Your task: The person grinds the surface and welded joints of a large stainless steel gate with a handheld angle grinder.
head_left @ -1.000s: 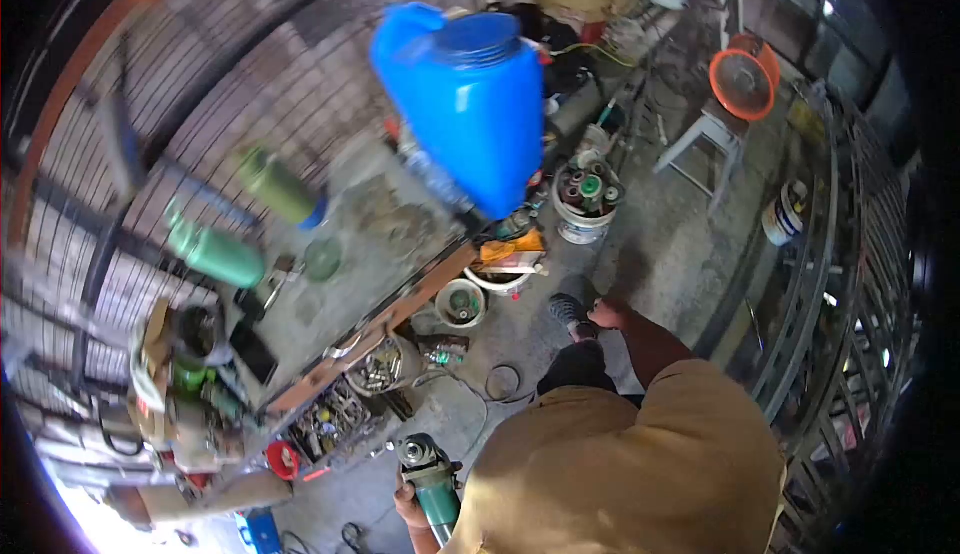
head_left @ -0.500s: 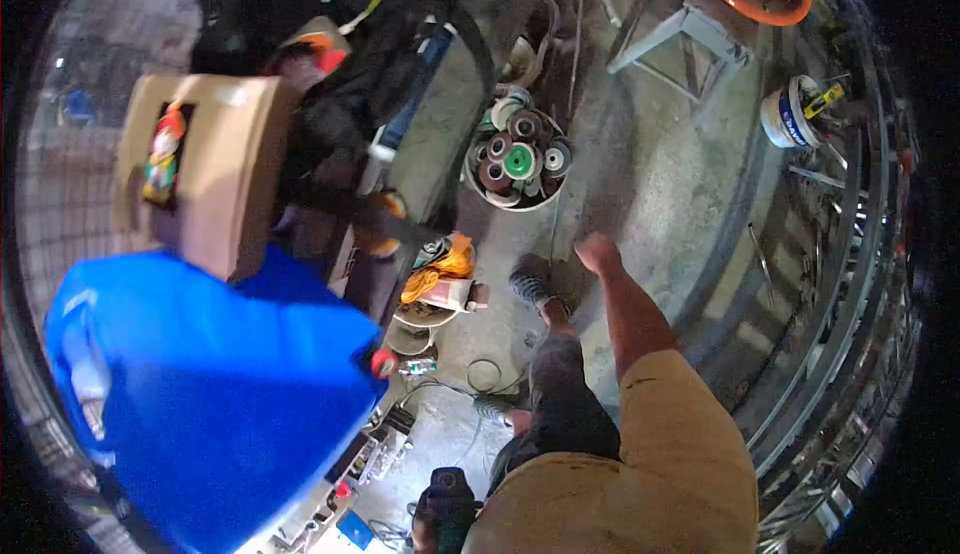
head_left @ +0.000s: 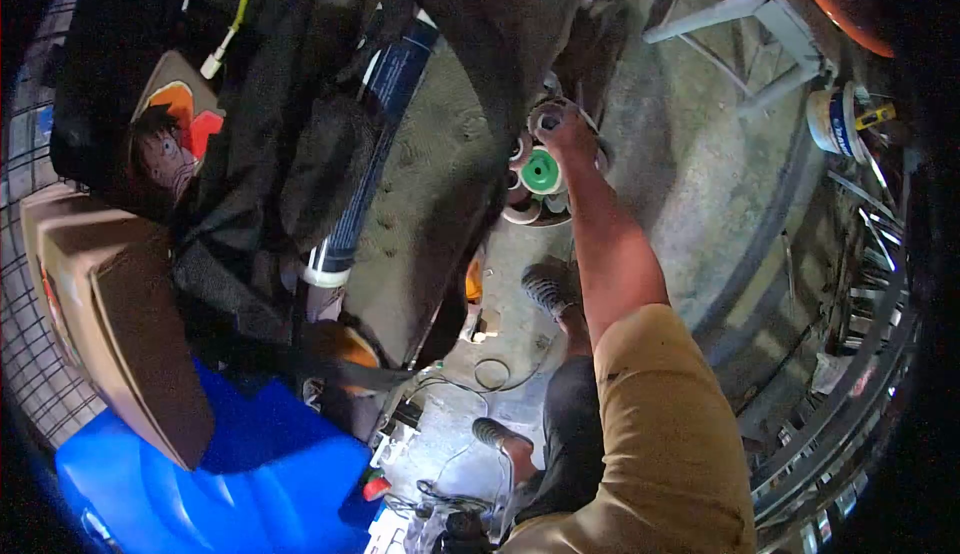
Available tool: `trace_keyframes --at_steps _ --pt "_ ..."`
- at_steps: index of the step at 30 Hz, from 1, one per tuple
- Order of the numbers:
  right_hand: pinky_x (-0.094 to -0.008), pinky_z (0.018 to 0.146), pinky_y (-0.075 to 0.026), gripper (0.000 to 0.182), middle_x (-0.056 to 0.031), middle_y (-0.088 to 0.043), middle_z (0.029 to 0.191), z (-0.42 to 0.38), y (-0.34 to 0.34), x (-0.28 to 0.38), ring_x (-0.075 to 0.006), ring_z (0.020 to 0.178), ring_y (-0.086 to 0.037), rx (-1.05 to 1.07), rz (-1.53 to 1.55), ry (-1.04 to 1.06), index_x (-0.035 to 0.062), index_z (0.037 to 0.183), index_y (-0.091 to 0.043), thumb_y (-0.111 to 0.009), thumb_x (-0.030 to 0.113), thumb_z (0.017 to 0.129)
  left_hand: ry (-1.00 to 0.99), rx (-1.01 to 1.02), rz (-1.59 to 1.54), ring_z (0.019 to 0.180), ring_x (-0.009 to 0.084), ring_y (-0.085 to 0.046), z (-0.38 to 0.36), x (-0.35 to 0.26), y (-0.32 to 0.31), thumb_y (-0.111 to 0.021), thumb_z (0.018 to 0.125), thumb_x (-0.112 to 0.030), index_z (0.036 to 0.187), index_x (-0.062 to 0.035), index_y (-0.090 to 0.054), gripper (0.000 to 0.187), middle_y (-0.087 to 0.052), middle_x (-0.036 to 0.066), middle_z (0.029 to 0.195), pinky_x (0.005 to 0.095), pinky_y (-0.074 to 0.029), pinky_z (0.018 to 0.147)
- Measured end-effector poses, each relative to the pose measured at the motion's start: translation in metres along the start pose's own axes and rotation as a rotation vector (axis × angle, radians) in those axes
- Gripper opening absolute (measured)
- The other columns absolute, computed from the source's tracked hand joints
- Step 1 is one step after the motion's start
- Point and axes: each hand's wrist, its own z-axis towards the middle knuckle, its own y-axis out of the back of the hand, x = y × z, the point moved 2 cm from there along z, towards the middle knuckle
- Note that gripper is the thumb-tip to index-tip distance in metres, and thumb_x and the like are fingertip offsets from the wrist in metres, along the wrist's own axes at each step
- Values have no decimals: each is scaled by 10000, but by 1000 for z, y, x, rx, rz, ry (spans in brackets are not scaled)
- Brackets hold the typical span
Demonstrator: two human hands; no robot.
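My right hand (head_left: 568, 136) reaches down into a round container of grinding discs at the middle top. Its fingers are closed at a dark-centred grinding disc (head_left: 547, 120), though my hand partly hides the grip. Just below lies a bright green disc (head_left: 540, 171), with several brown and grey discs around it. The container's rim (head_left: 553, 222) shows only in part. Along the bottom edge, a dark object (head_left: 465, 528) can be made out, too cut off to name. My left hand is outside the picture.
A blue cover (head_left: 240, 464) and a cardboard box (head_left: 130, 324) fill the lower left, beside a black bag (head_left: 260, 154). Cables (head_left: 490, 379) lie by my feet. At right stand a grey metal stand (head_left: 770, 39), a white bucket (head_left: 835, 124) and metal bars (head_left: 850, 394).
My right hand has moved up and forward from over the floor into the container of discs. The view has shifted, and the dark tool at the bottom has dropped mostly out of sight.
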Motion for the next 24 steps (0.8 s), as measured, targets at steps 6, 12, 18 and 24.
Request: trace_keyframes --at_steps 6,12,18,24 --pt "-543 1028 -498 702 -184 -314 1584 13 -16 -2 -422 1312 -516 37 -180 -19 173 1528 -346 -635 389 925 6 -35 27 1104 291 -636 1 -8 -2 -689 854 -309 1439 21 -423 722 -626 175 1270 437 -505 996" --pt "-547 945 -499 483 -248 -591 1251 -32 13 -54 -458 1142 -591 -138 312 170 128 1357 -541 -580 402 961 -28 54 34 1117 283 -630 0 -13 -5 -685 861 -305 1448 20 -417 722 -623 171 1280 428 -499 1003" --pt "-478 840 -531 363 -193 -685 1042 -250 12 -124 -386 925 -668 486 -210 576 82 1195 -643 -545 346 966 -123 146 1 1130 275 -625 -14 -14 3 -681 868 -301 1457 19 -411 723 -620 167 1290 418 -494 1010" --pt "-380 752 -553 418 -192 -625 1163 -483 44 -32 -274 897 -671 1139 324 1174 71 1328 -576 -627 157 922 -279 226 -34 1143 267 -619 -44 -1 40 -677 874 -297 1466 17 -405 723 -616 162 1300 408 -489 1016"
